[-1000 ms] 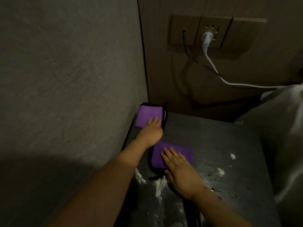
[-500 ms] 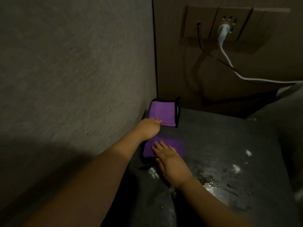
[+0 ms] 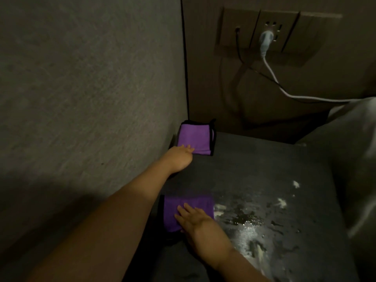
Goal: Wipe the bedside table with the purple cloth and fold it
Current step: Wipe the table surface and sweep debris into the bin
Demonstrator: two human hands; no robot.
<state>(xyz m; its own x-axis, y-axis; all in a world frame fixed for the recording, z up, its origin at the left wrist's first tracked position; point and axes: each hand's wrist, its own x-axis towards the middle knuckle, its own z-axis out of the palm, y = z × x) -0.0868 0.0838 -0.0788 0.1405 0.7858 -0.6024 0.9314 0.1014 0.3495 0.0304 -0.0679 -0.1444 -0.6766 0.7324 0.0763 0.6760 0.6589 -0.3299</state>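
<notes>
A dark bedside table (image 3: 254, 169) fills the lower right. A folded purple cloth with black trim (image 3: 195, 139) lies in its back left corner against the wall. My left hand (image 3: 180, 157) reaches to it, fingertips on its near edge. A second purple cloth (image 3: 187, 208) lies flat near the table's front left. My right hand (image 3: 195, 222) presses flat on this cloth, fingers spread. White smears and wet patches (image 3: 250, 226) cover the table to the right of that cloth.
A grey wall (image 3: 91, 88) runs close along the left. Behind the table a wooden panel carries sockets with a white plug (image 3: 266, 37) and its cable (image 3: 301, 96) running right. Pale bedding (image 3: 356, 159) borders the right side.
My right hand has slid the flat cloth toward me along the table's left side, away from the folded cloth. My left hand stays at the folded cloth's near edge.
</notes>
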